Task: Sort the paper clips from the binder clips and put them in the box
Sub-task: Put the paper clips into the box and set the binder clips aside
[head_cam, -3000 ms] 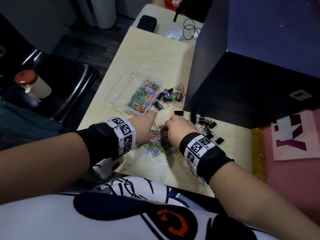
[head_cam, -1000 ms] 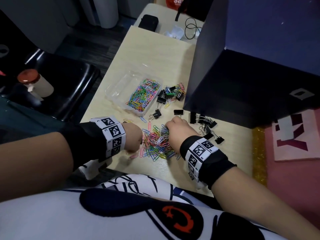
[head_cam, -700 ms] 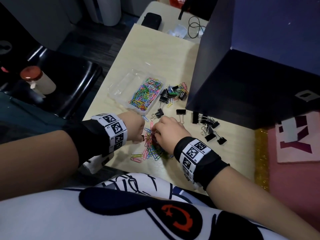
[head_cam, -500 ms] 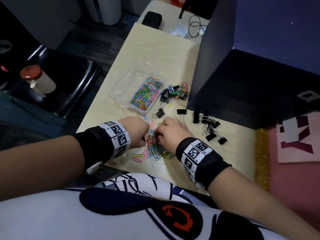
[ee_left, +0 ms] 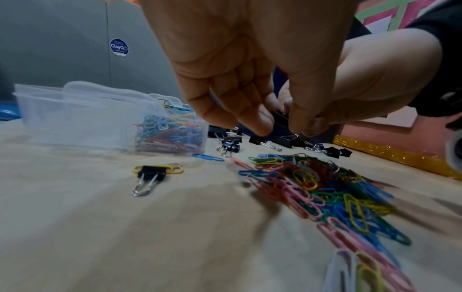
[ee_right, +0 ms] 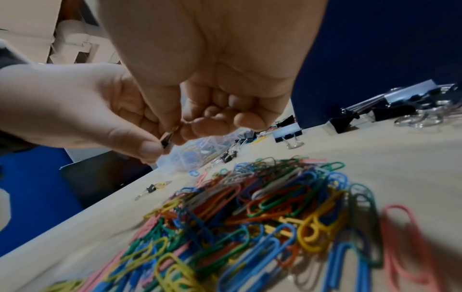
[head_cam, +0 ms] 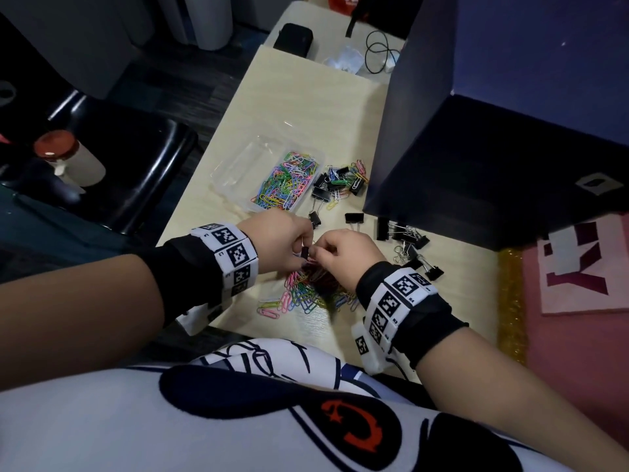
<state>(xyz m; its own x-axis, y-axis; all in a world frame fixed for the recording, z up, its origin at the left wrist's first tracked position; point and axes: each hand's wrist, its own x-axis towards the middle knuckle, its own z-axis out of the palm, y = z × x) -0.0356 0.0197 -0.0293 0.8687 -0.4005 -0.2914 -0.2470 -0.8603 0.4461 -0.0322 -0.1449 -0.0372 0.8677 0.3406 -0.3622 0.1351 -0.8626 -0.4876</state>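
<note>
We are pinching a small black binder clip (head_cam: 305, 252) between left hand (head_cam: 279, 241) and right hand (head_cam: 350, 257) at frame centre; its axis we cannot tell. Below, loose paper clips (head_cam: 306, 294) are lying on the pale table (head_cam: 306, 103); the clear box (head_cam: 238, 168) sits just above.

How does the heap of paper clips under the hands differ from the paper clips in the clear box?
The loose heap lies spread on the bare table, directly beneath both hands; the boxed clips are walled in by the clear box, farther from the person. Both are mixed colours.
</note>
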